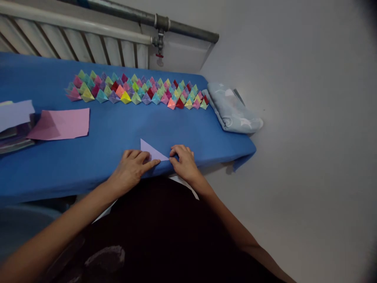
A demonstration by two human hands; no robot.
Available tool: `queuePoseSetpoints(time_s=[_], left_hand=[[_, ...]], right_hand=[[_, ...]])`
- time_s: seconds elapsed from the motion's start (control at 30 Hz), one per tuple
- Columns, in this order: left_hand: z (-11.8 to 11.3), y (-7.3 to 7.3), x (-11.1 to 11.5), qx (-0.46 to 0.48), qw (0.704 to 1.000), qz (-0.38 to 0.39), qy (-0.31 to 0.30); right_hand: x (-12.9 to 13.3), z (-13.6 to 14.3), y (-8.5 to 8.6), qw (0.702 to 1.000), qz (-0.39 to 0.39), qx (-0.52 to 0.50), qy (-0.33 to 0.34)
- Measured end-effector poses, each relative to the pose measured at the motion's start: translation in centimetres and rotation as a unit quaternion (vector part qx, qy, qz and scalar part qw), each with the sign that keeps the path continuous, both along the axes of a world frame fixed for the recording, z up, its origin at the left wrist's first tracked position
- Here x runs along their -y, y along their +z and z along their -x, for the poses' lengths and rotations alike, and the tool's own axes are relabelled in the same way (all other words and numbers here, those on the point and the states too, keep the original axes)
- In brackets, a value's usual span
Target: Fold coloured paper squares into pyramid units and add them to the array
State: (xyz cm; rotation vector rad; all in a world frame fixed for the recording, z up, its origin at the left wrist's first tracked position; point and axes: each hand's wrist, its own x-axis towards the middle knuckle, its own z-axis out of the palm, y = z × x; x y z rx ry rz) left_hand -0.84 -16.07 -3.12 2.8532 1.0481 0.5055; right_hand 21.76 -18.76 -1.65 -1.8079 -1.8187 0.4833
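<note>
Nearest you, just inside the table's front edge, the lilac paper (150, 151) lies at twelve o'clock, folded into a triangle, one point towards your right hand (184, 163). That hand is narrow, thumb and forefinger closed on the point. Your left hand (131, 167) comes in from the paper's seven o'clock side, fingers bent and thumb stretched along the near edge, pressing from above; you cannot tell whether it pinches any paper.

This piece looks to be at an early fold: it is a flat triangle, while the folded paper pieces (125, 97) farther off stand up in peaks. Flat stock remains at ten o'clock: a pink sheet (64, 124), and beyond its left side a paper stack (14, 118), partly out of frame.

Your near side is tight, as the blue cloth (112, 129) drops over the edge close to both wrists. More room opens ahead, where cloth stretches between your paper and the long rows of peaks, and sideways towards the pink sheet. At two o'clock, the folded grey fabric (232, 112) sits by the right end of those rows, with the wall (309, 98) beyond. Farthest, at eleven, the radiator (112, 51) bounds the back edge.
</note>
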Motion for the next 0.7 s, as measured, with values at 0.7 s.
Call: queuePoseSetpoints(time_s=[0.7], left_hand=[[3.1, 0.0, 2.9, 0.017, 0.998, -0.037, 0.037]], right_hand=[[2.5, -0.5, -2.0, 0.967, -0.116, 0.16, 0.159]])
